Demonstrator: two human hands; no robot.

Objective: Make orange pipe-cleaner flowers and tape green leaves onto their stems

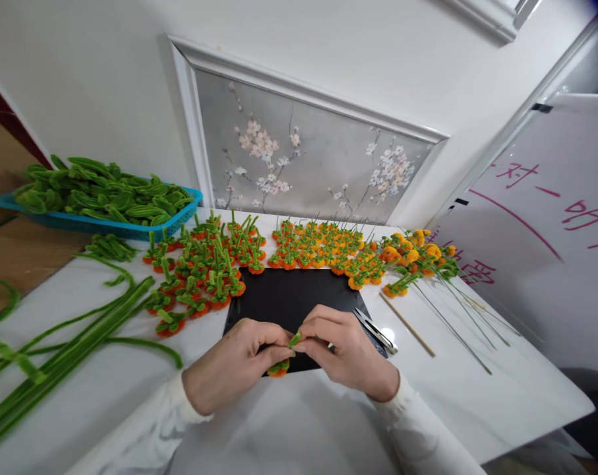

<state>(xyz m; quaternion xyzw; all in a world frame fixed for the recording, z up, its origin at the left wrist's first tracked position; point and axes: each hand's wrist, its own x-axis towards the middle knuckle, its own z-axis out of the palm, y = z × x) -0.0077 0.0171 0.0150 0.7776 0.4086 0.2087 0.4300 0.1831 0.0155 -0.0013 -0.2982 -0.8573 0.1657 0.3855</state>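
Note:
Over the front of a black mat (289,290), both of my hands meet at a small orange flower piece (277,369) with a green top. My left hand (244,359) pinches its green part between thumb and fingers, with the orange head hanging just below. The fingertips of my right hand (345,346) are closed on the green tip (295,339) of the same piece. Fingers hide part of the green stem.
Rows of orange flowers (194,277) and yellow flowers (323,244) stand behind the mat. A blue basket (105,226) holds green pieces at the back left. Green strips (81,356) lie left; scissors (375,330), a thin stick (407,324) and stemmed flowers (417,254) lie right.

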